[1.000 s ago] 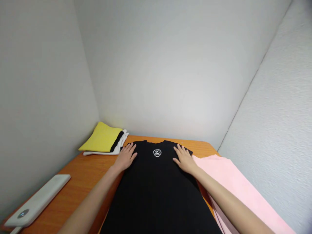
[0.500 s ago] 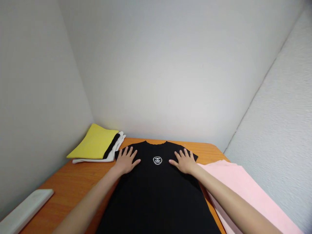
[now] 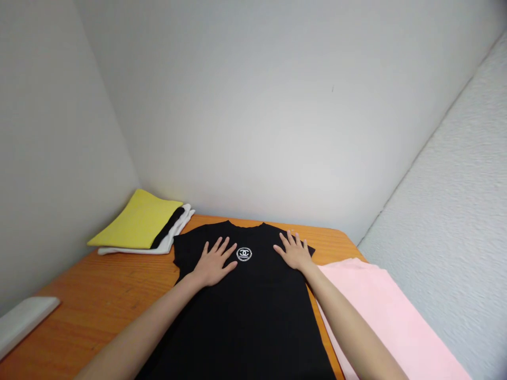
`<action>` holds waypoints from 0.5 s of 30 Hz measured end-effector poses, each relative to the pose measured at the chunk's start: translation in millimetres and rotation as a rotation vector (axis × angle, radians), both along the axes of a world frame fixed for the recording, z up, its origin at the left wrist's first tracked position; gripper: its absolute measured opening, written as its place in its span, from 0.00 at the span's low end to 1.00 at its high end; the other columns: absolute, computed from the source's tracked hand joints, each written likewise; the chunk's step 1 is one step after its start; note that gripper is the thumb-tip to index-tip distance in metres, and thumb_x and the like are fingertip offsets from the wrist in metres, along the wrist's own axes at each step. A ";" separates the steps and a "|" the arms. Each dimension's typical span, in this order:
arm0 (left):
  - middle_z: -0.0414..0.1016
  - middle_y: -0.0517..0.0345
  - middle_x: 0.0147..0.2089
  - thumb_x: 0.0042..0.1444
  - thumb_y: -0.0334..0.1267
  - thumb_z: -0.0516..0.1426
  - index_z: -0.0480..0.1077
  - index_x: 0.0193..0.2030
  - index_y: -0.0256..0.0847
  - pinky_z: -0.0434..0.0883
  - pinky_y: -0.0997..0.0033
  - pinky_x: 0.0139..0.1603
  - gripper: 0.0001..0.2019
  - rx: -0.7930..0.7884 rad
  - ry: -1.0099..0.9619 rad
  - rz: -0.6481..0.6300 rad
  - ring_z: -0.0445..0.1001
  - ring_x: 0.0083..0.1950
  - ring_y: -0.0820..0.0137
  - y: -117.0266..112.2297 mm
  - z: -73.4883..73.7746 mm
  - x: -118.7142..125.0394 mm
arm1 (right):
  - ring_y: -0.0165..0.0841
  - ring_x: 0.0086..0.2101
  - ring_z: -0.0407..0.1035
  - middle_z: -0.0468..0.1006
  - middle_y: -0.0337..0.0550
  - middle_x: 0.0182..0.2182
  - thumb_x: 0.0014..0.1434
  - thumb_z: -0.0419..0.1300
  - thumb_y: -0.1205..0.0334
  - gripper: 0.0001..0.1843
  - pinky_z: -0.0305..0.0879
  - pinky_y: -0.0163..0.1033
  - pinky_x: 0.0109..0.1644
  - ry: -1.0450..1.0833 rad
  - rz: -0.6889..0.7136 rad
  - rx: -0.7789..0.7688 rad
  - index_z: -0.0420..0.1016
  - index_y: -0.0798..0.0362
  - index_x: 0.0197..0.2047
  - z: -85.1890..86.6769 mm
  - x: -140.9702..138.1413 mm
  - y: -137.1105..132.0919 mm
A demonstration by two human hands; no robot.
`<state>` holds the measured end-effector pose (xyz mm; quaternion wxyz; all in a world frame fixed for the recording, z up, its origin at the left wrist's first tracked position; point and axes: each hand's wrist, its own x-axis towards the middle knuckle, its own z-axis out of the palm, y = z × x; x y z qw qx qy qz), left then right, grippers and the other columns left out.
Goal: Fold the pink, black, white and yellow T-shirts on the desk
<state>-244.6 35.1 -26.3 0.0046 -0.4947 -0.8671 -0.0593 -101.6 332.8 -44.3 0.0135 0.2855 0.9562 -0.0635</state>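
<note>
The left hand (image 3: 214,266) and right hand (image 3: 295,255), fingers spread, rest on the black T-shirt (image 3: 245,316) across the tabletop (image 3: 106,298). The right forearm (image 3: 343,311) partly hides pink cloth (image 3: 384,311); folded cloths (image 3: 138,221) sit just left; a cropped white slab (image 3: 26,319) is hard to identify.

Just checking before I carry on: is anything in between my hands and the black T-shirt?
Nothing visible: your left hand and right hand rest spread directly on the black T-shirt. The pink garment lies to its right, the folded yellow garment to its left, neither in between.
</note>
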 end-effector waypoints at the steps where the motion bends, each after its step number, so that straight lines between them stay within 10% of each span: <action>1: 0.39 0.59 0.75 0.64 0.63 0.38 0.44 0.71 0.60 0.41 0.35 0.68 0.31 -0.004 0.006 -0.001 0.37 0.75 0.54 0.8 0.6 -1.0 | 0.51 0.68 0.25 0.32 0.41 0.72 0.61 0.32 0.27 0.44 0.27 0.63 0.67 -0.005 0.000 -0.006 0.39 0.42 0.73 1.9 0.3 -0.4; 6: 0.40 0.55 0.75 0.66 0.55 0.44 0.49 0.71 0.54 0.33 0.36 0.69 0.28 0.005 0.049 0.009 0.34 0.75 0.53 13.1 23.3 24.7 | 0.50 0.69 0.25 0.33 0.41 0.72 0.62 0.34 0.29 0.43 0.25 0.62 0.67 0.022 -0.004 -0.052 0.40 0.43 0.73 7.8 3.4 -3.8; 11: 0.37 0.53 0.75 0.65 0.58 0.43 0.43 0.72 0.53 0.41 0.32 0.68 0.31 0.065 0.046 -0.351 0.35 0.75 0.51 15.8 59.3 142.7 | 0.48 0.68 0.37 0.42 0.50 0.71 0.67 0.35 0.37 0.40 0.39 0.55 0.68 0.113 -0.027 -0.050 0.44 0.53 0.73 18.3 3.6 2.5; 15: 0.51 0.49 0.72 0.68 0.49 0.44 0.44 0.72 0.50 0.62 0.40 0.63 0.28 0.169 0.090 -0.681 0.54 0.71 0.53 14.6 20.6 244.4 | 0.45 0.63 0.55 0.61 0.60 0.64 0.69 0.40 0.50 0.32 0.53 0.46 0.64 0.143 -0.103 -0.012 0.57 0.61 0.68 35.4 10.2 19.8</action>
